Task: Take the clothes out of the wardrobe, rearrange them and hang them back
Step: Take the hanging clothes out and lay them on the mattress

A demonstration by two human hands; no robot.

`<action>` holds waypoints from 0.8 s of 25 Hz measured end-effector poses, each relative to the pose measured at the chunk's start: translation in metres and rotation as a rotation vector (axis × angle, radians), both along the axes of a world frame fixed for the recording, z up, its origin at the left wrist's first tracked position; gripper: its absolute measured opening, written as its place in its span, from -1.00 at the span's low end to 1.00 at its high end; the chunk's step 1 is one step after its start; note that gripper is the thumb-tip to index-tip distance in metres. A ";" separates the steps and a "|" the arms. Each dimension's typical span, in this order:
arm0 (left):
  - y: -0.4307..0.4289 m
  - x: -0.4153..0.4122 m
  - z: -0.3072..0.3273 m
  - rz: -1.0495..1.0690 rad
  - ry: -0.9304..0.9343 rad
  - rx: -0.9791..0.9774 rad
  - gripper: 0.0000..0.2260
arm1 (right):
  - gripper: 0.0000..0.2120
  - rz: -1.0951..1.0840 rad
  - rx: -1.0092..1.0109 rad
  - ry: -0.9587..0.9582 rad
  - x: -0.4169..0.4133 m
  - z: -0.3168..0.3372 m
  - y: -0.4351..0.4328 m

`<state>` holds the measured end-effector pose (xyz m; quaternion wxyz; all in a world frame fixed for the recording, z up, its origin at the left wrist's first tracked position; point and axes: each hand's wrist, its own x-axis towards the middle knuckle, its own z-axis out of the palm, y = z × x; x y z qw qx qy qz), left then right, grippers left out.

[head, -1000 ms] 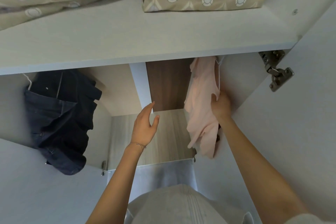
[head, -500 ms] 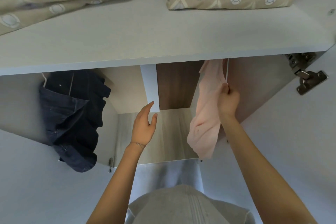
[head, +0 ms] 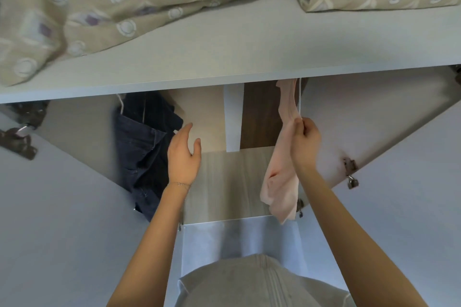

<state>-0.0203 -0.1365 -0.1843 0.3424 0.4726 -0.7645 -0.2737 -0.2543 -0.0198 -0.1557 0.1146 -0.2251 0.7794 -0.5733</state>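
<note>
Pink garment [head: 282, 164] hung at the right of the wardrobe [head: 224, 182], under the white shelf [head: 224, 57], and we pinched its upper part with our right hand [head: 305, 142], fingers curled on the cloth. Our left hand [head: 183, 157] hovered with relaxed fingers, holding nothing, just beside the dark denim garment [head: 142, 147] hanging at the left. Patterned bedding [head: 99, 7] lay on the shelf.

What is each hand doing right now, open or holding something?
Left hand: open, holding nothing.
Right hand: closed, fingers pinching the hanging pink garment.
</note>
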 end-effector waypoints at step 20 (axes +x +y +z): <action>-0.155 0.075 -0.016 0.478 0.062 0.325 -0.52 | -0.76 0.205 0.044 0.021 0.079 -0.008 -0.026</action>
